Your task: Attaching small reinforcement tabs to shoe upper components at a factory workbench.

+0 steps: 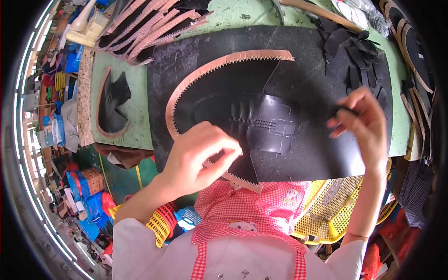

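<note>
One left hand (200,151) curls over black leather (219,84) at seven o'clock, its grip unclear; right hand (369,126) pinches dark piece (344,110) at three.

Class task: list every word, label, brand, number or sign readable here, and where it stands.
No text is readable.
Small white patch on curved black piece, far right: too small to read.
Flat black piece with tan zigzag edging: pale lines, no readable lettering.
Red gingham apron: pictures, no readable lettering.

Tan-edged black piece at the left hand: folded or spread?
Spread: the black piece lies opened out on the dark mat, its tan edging curving wide.
</note>
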The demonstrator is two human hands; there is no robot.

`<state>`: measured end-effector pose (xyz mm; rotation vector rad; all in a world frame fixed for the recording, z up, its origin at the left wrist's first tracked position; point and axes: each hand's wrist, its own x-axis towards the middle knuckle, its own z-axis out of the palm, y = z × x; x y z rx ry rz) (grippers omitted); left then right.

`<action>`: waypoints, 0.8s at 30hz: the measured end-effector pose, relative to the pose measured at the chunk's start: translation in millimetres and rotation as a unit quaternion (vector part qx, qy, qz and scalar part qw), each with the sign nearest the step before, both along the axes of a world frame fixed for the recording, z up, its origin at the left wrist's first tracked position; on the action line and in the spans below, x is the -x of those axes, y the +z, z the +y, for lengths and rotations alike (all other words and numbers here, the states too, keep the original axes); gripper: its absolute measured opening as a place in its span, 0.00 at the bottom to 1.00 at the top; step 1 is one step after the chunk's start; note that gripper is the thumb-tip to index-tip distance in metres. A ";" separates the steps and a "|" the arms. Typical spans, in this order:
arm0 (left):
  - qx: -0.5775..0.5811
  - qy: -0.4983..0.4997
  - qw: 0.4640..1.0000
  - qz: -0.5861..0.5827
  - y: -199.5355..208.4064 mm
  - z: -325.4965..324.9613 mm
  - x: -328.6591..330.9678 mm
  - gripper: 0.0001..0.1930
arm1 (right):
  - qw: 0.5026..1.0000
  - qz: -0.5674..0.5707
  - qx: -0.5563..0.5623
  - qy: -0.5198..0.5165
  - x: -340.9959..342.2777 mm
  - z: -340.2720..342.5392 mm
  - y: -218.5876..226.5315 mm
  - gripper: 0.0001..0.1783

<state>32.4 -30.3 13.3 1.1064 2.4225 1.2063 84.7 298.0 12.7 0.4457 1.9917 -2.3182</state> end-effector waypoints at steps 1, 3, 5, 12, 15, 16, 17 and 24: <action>0.002 0.035 0.995 -0.089 5.0 7.0 -1.2 0.04 | 0.999 -0.019 0.046 0.021 -7.8 -13.2 -6.6 0.10; -0.015 0.053 0.982 -0.182 4.9 24.4 -0.9 0.02 | 0.993 -0.041 0.091 0.055 -25.7 -29.8 -20.9 0.10; 0.002 0.021 0.972 -0.233 6.8 40.9 -2.7 0.07 | 0.991 -0.081 0.079 0.074 -39.2 -39.9 -24.0 0.09; -0.011 0.006 0.954 -0.300 0.8 53.6 -4.2 0.06 | 0.984 -0.135 0.101 0.056 -46.4 -53.8 -17.2 0.08; -0.003 0.038 0.950 -0.310 2.9 54.1 5.1 0.05 | 0.963 0.066 -0.243 0.093 -38.9 -49.2 -11.9 0.12; 0.005 0.059 0.946 -0.320 4.4 52.7 7.3 0.05 | 0.964 0.063 -0.241 0.091 -35.2 -47.5 -14.9 0.12; 0.004 0.081 0.936 -0.341 6.8 55.3 11.0 0.06 | 0.941 0.102 -0.315 0.064 -28.3 -43.0 -20.2 0.12; 0.041 0.082 0.929 -0.359 -6.7 65.3 18.7 0.06 | 0.851 0.180 -0.490 0.064 -12.8 -39.5 -41.3 0.16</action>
